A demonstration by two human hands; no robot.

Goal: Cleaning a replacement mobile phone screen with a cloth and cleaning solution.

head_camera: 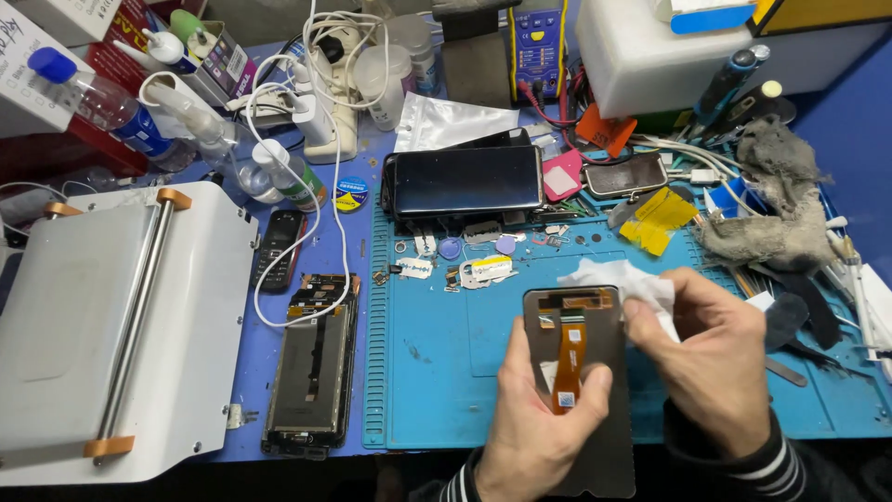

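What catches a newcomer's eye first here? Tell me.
Low centre, the left hand holds a screen panel with an orange ribbon cable, while the right hand presses a white wipe to its top edge. Both sit over a blue mat; a grey machine fills the left.

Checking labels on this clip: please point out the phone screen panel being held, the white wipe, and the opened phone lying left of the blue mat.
phone screen panel [595, 339], head view, grey back right of the orange flex cable.
white wipe [618, 279], head view, crumpled middle above the fingers.
opened phone [311, 372], head view, middle of its exposed inside.
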